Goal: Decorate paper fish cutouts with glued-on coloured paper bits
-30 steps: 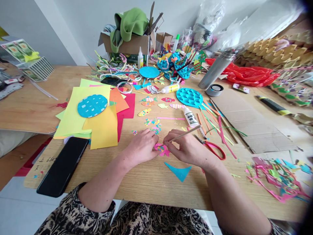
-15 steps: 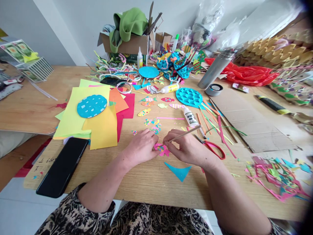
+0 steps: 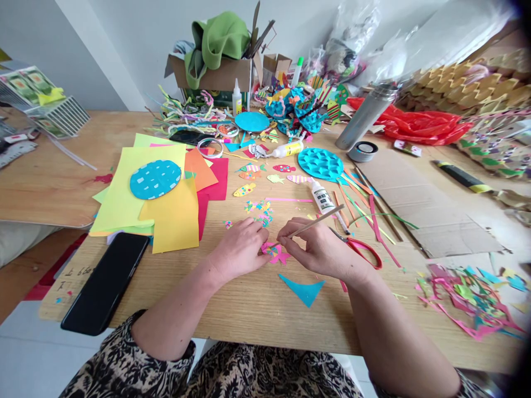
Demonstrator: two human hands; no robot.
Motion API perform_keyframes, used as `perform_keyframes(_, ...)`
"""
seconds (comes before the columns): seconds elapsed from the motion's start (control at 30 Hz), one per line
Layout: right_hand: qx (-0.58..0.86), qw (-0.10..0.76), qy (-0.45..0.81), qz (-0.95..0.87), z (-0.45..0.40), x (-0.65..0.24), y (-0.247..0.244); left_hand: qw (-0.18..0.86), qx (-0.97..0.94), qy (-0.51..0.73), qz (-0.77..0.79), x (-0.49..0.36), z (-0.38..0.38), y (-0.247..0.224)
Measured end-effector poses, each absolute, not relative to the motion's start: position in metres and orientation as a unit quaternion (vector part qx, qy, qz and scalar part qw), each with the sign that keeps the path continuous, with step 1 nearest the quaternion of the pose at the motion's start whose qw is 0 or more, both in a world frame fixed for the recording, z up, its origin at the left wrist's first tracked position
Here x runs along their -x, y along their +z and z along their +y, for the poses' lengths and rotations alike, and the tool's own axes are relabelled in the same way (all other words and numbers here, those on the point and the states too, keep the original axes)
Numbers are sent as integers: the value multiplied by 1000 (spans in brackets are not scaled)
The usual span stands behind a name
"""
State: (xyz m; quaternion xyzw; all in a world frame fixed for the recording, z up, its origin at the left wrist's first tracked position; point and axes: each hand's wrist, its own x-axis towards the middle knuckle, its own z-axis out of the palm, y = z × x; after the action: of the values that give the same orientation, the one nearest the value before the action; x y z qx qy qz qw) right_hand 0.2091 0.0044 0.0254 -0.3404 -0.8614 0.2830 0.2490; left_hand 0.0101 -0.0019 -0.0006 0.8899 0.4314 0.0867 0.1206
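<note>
A pink paper fish (image 3: 277, 253) with small coloured bits on it lies on the table between my hands. The fingertips of my left hand (image 3: 243, 249) press on its left edge. My right hand (image 3: 313, 246) pinches a thin wooden stick (image 3: 317, 221), whose lower tip reaches down to the fish. Just beyond my left hand is a pile of tiny paper bits (image 3: 259, 210). Several small decorated fish, among them a yellow one (image 3: 244, 190), lie further back. A blue paper scrap (image 3: 305, 290) is nearer to me.
Scissors (image 3: 365, 251) and a white glue bottle (image 3: 323, 198) lie near my right hand. Coloured sheets (image 3: 176, 221) and a black phone (image 3: 105, 284) are on the left. Cardboard (image 3: 427, 204), a steel flask (image 3: 365, 117) and paper scraps (image 3: 468, 298) are on the right.
The stick in my right hand has tilted a little, its upper end shifting slightly right and up. My left hand has stayed in place.
</note>
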Motion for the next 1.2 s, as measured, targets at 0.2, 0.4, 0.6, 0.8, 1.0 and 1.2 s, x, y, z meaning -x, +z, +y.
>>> perform_keyframes(0.2, 342, 229, 279, -868, 5, -210, 24, 125, -890, 86, 429, -9, -2, 0)
perform_keyframes(0.4, 343, 219, 274, -872, 4, -210, 25, 146, -885, 97, 432, -8, -1, 4)
perform_keyframes(0.6, 347, 219, 265, -873, 5, -211, 24, 167, -893, 135, 395, -8, 1, 0)
perform_keyframes(0.8, 350, 217, 264, -872, 4, -210, 25, 173, -897, 145, 380, -7, 2, -5)
perform_keyframes(1.0, 369, 216, 267, -864, 6, -211, 25, 149, -906, 131, 374, -7, 2, -5)
perform_keyframes(1.2, 394, 218, 295, -843, 8, -211, 23, 108, -919, 104, 366, -9, 0, -2)
